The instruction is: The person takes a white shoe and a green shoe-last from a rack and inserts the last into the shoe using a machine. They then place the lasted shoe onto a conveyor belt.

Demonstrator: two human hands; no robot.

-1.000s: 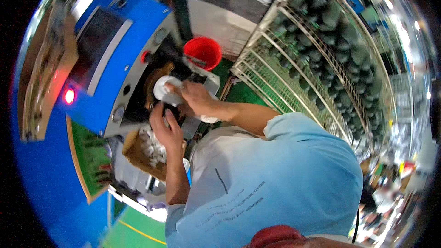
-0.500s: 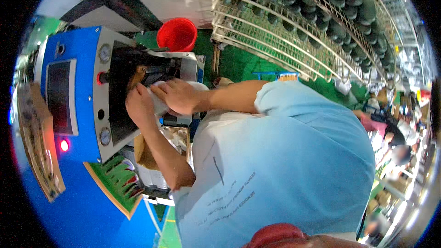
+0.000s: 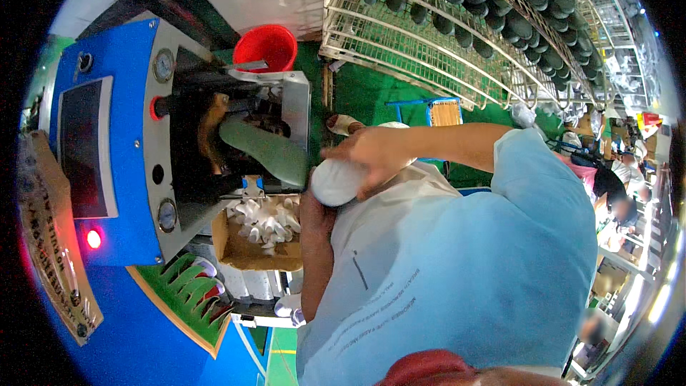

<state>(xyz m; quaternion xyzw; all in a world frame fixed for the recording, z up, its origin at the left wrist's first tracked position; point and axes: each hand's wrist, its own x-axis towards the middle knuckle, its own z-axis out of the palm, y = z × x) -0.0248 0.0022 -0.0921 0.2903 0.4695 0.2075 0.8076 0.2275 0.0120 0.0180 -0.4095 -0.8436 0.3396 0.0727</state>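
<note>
In front of my body is a white, rounded piece point(image 3: 337, 183) that looks like a shoe upper, held between both hands. My right hand point(image 3: 375, 156) lies over its far side, fingers curved around it and somewhat blurred. My left hand point(image 3: 315, 209) grips it from the near side, most of its fingers hidden behind the piece. Just left of my hands, a green foot-shaped last point(image 3: 268, 151) sticks out of the blue-and-white machine point(image 3: 146, 143). A curved brown part point(image 3: 212, 132) stands beside the last inside the opening.
Below the last sits a cardboard box point(image 3: 261, 262) of small white pieces. A green board point(image 3: 179, 289) with slots stands nearer. Behind the machine is a red bucket point(image 3: 266, 46). A wire rack point(image 3: 421, 64) with dark lasts stands at the far right, a stool point(image 3: 444, 113) beneath.
Both hands have come out of the machine's opening toward my body, bringing the white piece along. The green last now shows bare, and so does the box of white pieces.
</note>
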